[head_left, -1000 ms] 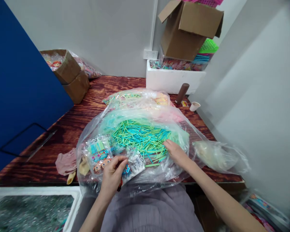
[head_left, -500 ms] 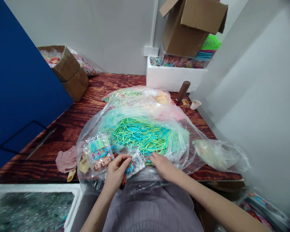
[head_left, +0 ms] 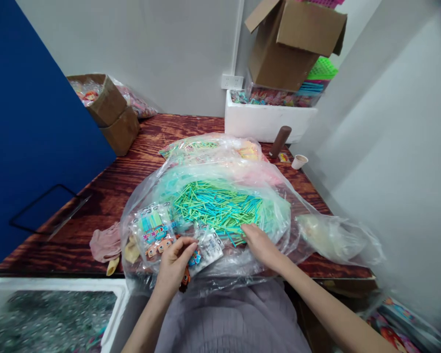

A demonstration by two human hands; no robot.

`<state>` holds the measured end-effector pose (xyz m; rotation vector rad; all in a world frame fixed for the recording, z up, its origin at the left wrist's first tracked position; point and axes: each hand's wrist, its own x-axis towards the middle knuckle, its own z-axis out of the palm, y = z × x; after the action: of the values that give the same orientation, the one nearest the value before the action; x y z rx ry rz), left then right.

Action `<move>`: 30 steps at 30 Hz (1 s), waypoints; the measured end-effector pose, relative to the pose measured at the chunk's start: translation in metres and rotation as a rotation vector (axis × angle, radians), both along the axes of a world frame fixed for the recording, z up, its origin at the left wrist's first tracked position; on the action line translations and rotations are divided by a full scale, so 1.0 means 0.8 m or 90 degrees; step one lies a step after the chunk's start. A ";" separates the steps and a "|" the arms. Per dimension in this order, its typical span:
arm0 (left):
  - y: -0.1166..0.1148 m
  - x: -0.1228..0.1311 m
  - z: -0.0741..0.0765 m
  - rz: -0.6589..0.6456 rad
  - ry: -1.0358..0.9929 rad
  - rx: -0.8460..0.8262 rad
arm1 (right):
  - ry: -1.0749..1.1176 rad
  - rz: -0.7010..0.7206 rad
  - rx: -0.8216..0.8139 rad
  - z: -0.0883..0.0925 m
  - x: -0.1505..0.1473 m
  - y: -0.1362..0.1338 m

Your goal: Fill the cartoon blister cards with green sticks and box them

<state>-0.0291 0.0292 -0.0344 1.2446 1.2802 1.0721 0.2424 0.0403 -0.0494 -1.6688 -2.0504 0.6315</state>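
A large clear plastic bag (head_left: 147,189) lies spread over the table, with a heap of thin green and blue sticks (head_left: 209,206) on it. Between thumb and fingers, my left hand (head_left: 177,260) pinches a small clear printed packet (head_left: 210,249) with a cartoon figure at its lower end. To the left of that hand lie several similar packets (head_left: 154,230), overlapping, with sticks showing inside. At the near right edge of the heap, my right hand (head_left: 260,245) has its fingers closed on a few sticks; the fingertips are partly hidden.
A pink cloth (head_left: 106,242) lies left of the bag. A white foam box (head_left: 123,294) stands at the lower left. Toward the back are a brown cylinder (head_left: 280,141), a paper cup (head_left: 299,162), a white foam bin (head_left: 268,122) under cartons, and a cardboard box (head_left: 119,130).
My right hand has shifted right and slightly up along the heap's near edge, with sticks at its fingertips. My left hand keeps its pinch on the packet. The view has tilted slightly.
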 end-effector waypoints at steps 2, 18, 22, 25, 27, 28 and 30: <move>0.000 0.000 -0.001 0.003 0.001 -0.006 | 0.244 -0.092 -0.079 0.001 0.005 0.006; -0.007 0.014 -0.003 -0.018 0.000 -0.019 | 0.526 -0.183 -0.048 -0.033 -0.032 -0.039; -0.011 0.018 -0.001 -0.035 0.012 -0.021 | 0.493 -0.156 -0.046 -0.038 -0.037 -0.047; -0.014 0.020 0.002 -0.036 0.030 -0.022 | 0.465 -0.139 -0.036 -0.042 -0.037 -0.051; -0.015 0.021 0.005 -0.036 0.037 -0.022 | 0.455 -0.136 -0.034 -0.043 -0.037 -0.053; -0.015 0.021 0.006 -0.036 0.040 -0.022 | 0.453 -0.135 -0.032 -0.043 -0.036 -0.053; -0.015 0.023 0.009 -0.034 0.042 -0.020 | 0.453 -0.134 -0.031 -0.042 -0.036 -0.054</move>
<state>-0.0110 0.0173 -0.0271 1.2936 1.3016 0.9768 0.2137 -0.0026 -0.0833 -1.3813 -1.3454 1.0230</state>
